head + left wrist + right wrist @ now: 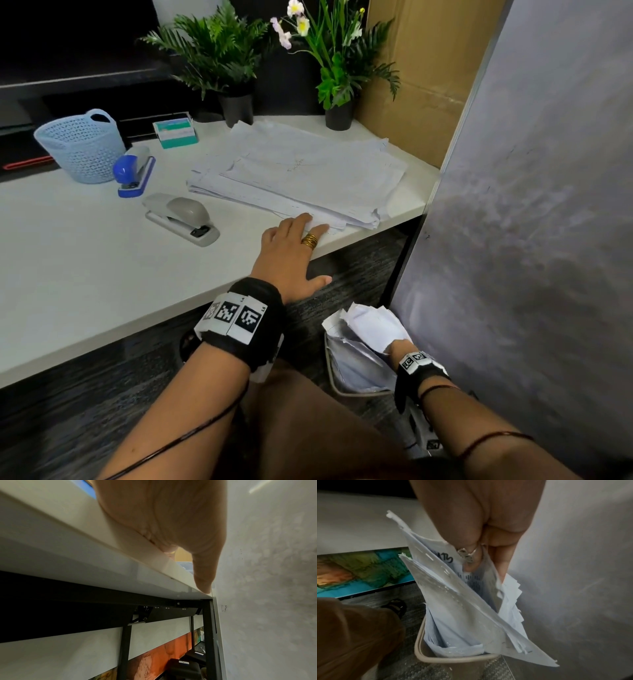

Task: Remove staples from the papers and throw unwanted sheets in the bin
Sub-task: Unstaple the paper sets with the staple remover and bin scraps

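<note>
Counter (85,260): white, taken here as the landmark for all places.

Left hand (291,253): lay flat on the counter's near edge, fingers straight, fingertips touching the near corner of the paper stack (301,171); it held nothing. A gold ring showed on one finger. The left wrist view gave only the palm (163,513) pressed on the counter edge, thumb pointing along it, and the dark frame under the counter; the stack was barely visible there.

Right hand (399,346): below the counter and to its right, beside the grey partition (531,205). In the head view the hand was mostly hidden by paper. The right wrist view showed what that view did not: fingers (501,561) curled round a bunch of sheets (462,601), thumb pinching them, a ring on one finger.

Sheets: torn-edged, printed, lower ends inside the bin (453,660), upper ends sticking out above its rim.

Bin: beige-rimmed, on the floor below the counter's right end, against the partition.

Stack: loose and fanned, on the counter's right part.

Other items on the counter, seen in the head view only:
- grey stapler (181,219), left of the stack
- blue stapler (135,171), behind the grey one
- pale blue basket (80,147), at the left
- small box (175,132), at the back
- two potted plants (219,58), at the back edge
</note>
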### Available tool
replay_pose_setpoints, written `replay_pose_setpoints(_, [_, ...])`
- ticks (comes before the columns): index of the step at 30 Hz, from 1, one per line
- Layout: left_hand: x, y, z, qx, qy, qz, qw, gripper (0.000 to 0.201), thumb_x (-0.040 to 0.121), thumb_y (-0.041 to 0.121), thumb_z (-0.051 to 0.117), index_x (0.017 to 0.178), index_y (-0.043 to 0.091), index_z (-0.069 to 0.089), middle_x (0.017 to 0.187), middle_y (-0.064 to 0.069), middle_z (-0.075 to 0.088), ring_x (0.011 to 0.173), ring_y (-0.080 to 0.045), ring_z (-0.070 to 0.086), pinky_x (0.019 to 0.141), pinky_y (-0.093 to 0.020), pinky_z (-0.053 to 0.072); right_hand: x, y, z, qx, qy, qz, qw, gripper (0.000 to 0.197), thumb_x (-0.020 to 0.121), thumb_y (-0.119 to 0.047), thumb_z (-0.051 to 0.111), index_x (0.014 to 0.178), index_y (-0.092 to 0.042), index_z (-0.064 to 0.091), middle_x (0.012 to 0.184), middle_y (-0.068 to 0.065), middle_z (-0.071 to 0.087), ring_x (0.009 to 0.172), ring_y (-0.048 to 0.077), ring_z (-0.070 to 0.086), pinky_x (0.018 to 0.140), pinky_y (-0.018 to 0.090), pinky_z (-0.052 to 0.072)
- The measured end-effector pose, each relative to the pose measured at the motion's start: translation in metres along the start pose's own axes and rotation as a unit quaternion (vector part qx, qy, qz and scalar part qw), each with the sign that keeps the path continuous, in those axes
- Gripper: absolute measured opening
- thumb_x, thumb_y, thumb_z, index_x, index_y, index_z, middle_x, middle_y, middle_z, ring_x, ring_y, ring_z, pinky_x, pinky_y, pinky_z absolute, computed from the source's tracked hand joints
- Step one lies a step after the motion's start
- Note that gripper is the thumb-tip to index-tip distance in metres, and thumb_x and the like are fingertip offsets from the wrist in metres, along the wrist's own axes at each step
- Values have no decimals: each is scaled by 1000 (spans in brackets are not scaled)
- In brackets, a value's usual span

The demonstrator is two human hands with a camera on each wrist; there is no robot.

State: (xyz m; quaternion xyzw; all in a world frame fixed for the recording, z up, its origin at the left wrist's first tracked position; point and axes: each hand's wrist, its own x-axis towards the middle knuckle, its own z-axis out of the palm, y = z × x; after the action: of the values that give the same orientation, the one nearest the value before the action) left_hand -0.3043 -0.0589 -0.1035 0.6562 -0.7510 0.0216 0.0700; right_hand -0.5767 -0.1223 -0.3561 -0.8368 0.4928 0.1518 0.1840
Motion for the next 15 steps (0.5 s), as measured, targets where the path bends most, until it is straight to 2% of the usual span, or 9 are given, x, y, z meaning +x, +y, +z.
replay_pose_setpoints(1, [1,0,0,4,-1,-1,1000,87,80,62,53,149,28,12,154,-5,10,139,-23,12,110,-40,12,7,1,5,10,-31,4,999,120,51,-85,35,150,-30,-5,157,-10,-12,146,21,-5,119,32,4])
replay_pose_setpoints(2, [1,0,1,5,0,-1,1000,87,80,62,54,149,28,13,154,-5,10,139,-23,13,110,-40,12,1,-5,1,17,-36,32,999,113,57,-75,44,151,-29,3,158,-8,-6,146,22,2,118,32,10])
replay_pose_setpoints(4, [1,0,1,4,3,-2,1000,87,79,62,54,148,28,14,153,-5,11,138,-23,13,109,-40,13,-27,-30,-33,56,25,71,996,64,88,-47,48,144,-18,34,152,2,30,137,21,33,110,28,27])
replay_pose_setpoints(5, [1,0,1,3,6,-2,1000,87,79,62,54,148,28,15,153,-5,12,138,-23,14,109,-40,14,-36,-41,-51,86,64,91,990,51,93,-41,47,135,-12,45,141,8,45,128,24,44,102,28,35])
replay_pose_setpoints(7, [1,-1,0,-6,13,-1,1000,84,80,61,54,148,28,17,153,-4,14,138,-23,15,109,-41,15,-43,-57,-79,104,144,118,977,43,94,-45,47,122,-13,55,122,9,59,114,26,54,88,30,43])
replay_pose_setpoints(9, [0,0,0,-15,15,-2,1000,82,81,59,54,148,28,18,153,-4,14,137,-23,15,109,-40,14,-48,-69,-107,146,273,111,944,34,92,-44,51,104,-15,64,100,7,66,97,26,61,75,30,45])
replay_pose_setpoints(11, [-1,0,-1,-18,13,-3,1000,82,81,59,54,148,29,17,153,-3,13,138,-22,15,110,-38,13,-58,-88,-143,195,418,51,886,24,89,-35,60,81,-13,64,75,1,62,74,22,58,63,28,44])
replay_pose_setpoints(12, [-1,1,-2,-20,13,-4,1000,83,81,59,54,148,29,16,153,-3,13,138,-22,14,110,-37,12,-62,-97,-162,200,480,11,854,20,87,-29,63,76,-13,62,71,-2,57,68,17,53,60,28,44])
replay_pose_setpoints(15, [-1,0,-3,-32,10,-5,999,82,81,57,56,148,30,17,153,-2,14,138,-21,15,110,-37,12,-72,-120,-217,182,570,-80,798,13,84,-22,67,89,-10,63,88,1,57,84,15,52,70,25,40])
